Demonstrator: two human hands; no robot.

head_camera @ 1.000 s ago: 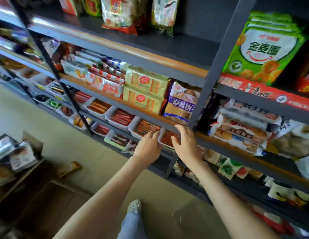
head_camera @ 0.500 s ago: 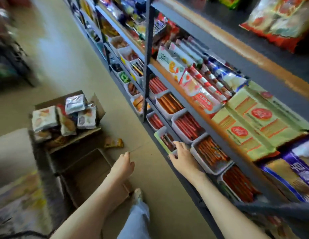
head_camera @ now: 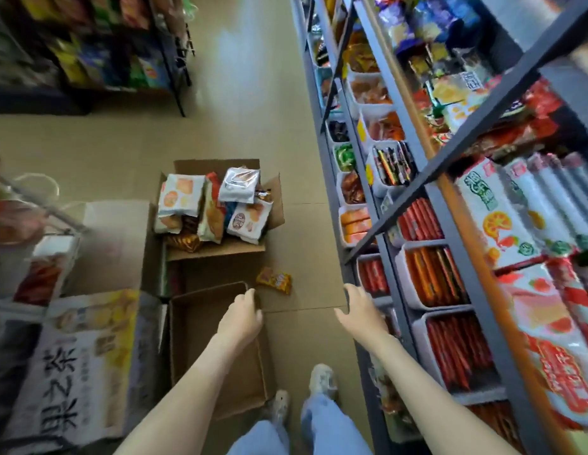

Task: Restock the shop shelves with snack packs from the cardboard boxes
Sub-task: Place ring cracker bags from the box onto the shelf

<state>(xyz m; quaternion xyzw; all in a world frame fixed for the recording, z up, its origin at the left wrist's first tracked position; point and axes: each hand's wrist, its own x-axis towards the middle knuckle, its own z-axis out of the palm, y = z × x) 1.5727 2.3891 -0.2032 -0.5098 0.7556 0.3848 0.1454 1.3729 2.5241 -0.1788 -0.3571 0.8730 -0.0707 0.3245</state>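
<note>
An open cardboard box point(head_camera: 269, 205) on the floor ahead holds several snack packs point(head_camera: 217, 205), white, orange and silver. Nearer to me lies an empty cardboard box point(head_camera: 217, 356). My left hand point(head_camera: 241, 318) hangs over its far rim with loosely curled fingers and holds nothing. My right hand point(head_camera: 359, 311) is held out over the floor beside the shelf unit point(head_camera: 381, 205), fingers relaxed and empty. One small orange snack pack point(head_camera: 274, 280) lies loose on the floor between the boxes and the shelves.
The shelves on the right carry white trays of red sausage sticks point(head_camera: 430, 277) and larger packs above. A printed carton point(head_camera: 85, 366) and more stock stand at the left. Another shelf unit point(head_camera: 128, 54) is across the aisle. My feet point(head_camera: 322, 379) are below.
Both hands have come away from the shelf trays and dropped toward the floor. My view has swung left and down to the boxes.
</note>
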